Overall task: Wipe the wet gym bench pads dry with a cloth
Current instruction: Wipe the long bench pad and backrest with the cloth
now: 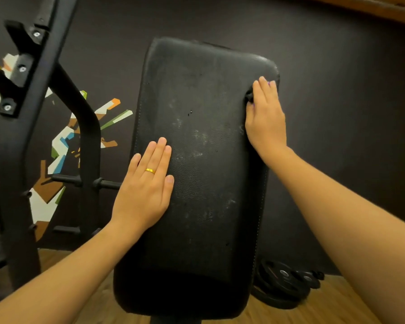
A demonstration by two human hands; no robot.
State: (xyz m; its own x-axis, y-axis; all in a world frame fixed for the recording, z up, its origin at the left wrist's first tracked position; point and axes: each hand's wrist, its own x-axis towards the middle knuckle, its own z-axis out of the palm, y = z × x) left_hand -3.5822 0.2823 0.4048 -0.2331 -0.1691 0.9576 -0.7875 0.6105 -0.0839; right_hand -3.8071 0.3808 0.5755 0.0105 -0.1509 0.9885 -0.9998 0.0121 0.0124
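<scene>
A black leather bench pad (197, 178) fills the middle of the view, with pale damp-looking smears across its surface. My left hand (145, 188), wearing a gold ring, lies flat with fingers together on the pad's left edge and holds nothing. My right hand (265, 118) presses on the pad's upper right edge over a small dark cloth (249, 95). Only a bit of the cloth, with a purple trace, shows past my fingers.
A black steel rack frame (21, 113) stands at the left, in front of a dark wall with a coloured mural (63, 141). Black weight plates (285, 281) lie on the wooden floor (332, 305) at the lower right of the pad.
</scene>
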